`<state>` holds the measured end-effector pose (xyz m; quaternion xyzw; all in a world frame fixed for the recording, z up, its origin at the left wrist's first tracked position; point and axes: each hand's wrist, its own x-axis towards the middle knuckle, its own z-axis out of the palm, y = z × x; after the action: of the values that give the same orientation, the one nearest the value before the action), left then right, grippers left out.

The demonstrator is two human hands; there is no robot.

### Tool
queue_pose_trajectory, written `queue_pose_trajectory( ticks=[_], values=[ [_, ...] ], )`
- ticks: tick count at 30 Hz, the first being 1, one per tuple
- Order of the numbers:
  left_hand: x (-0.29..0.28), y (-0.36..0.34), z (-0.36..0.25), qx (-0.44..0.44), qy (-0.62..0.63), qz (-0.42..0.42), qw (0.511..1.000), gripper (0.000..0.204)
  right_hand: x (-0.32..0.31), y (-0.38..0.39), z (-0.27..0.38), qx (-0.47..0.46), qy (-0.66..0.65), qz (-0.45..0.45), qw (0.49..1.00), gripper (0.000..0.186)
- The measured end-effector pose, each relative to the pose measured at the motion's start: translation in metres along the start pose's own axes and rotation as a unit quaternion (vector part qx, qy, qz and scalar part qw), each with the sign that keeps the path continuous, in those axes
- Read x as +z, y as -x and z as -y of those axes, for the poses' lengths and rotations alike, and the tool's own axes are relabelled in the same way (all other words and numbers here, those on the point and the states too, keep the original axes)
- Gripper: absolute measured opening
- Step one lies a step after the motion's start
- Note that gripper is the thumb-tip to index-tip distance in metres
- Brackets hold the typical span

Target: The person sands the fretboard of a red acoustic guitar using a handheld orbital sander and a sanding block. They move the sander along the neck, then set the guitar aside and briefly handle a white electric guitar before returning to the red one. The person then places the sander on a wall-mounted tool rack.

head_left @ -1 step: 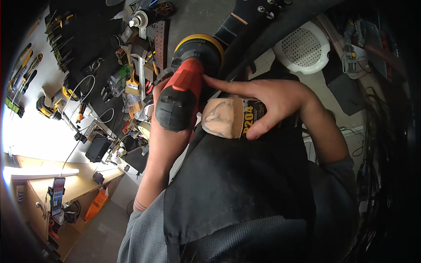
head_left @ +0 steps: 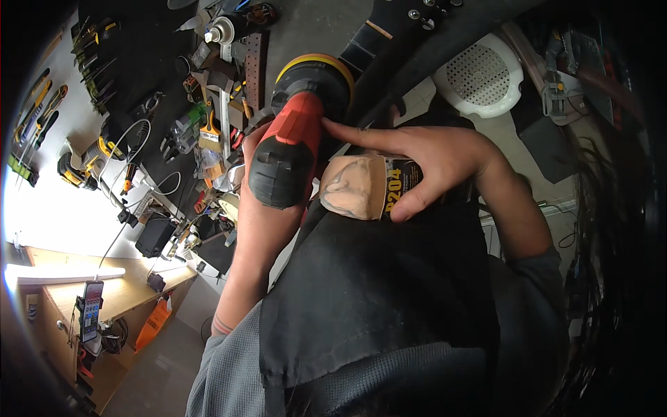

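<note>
Wears a grey waffle-textured top [head_left: 229, 368] beneath a black cloth apron [head_left: 389, 285]. Has grey sleeves [head_left: 542, 271] stopping short of the wrists, leaving forearms [head_left: 257, 243] and hands [head_left: 445, 160] bare. Shows thin reddish bands [head_left: 221, 326] beside the left cuff.

One sander [head_left: 295, 125], one phone [head_left: 91, 311], one stool [head_left: 481, 75]

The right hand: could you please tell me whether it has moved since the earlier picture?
No, not visibly: the right hand sits in the same place relative to the white perforated seat.
</note>
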<state>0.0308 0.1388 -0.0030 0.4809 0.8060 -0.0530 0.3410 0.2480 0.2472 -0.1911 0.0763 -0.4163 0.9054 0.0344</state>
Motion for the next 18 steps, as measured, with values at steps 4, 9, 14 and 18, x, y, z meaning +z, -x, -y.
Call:
queue_pose_trajectory(
  ticks=[4, 9, 14, 18],
  values=[
    [-0.0009, -0.0015, -0.0038, -0.032, 0.033, 0.012, 0.999, 0.067, 0.0010, 0.0006, -0.0045, -0.008, -0.011, -0.006, 1.000, 0.128],
    [-0.0005, -0.0014, -0.0027, -0.011, 0.023, 0.018, 1.000, 0.069, 0.0019, 0.0011, -0.0015, 0.010, -0.011, -0.017, 1.000, 0.135],
    [0.0012, -0.0051, 0.0043, 0.010, 0.032, 0.030, 0.999, 0.063, 0.0026, 0.0019, -0.0040, 0.001, -0.003, -0.025, 1.000, 0.135],
    [0.0032, -0.0073, 0.0041, 0.033, 0.045, 0.018, 0.998, 0.062, 0.0027, 0.0036, -0.0031, 0.011, -0.001, -0.030, 0.999, 0.134]
  ],
)
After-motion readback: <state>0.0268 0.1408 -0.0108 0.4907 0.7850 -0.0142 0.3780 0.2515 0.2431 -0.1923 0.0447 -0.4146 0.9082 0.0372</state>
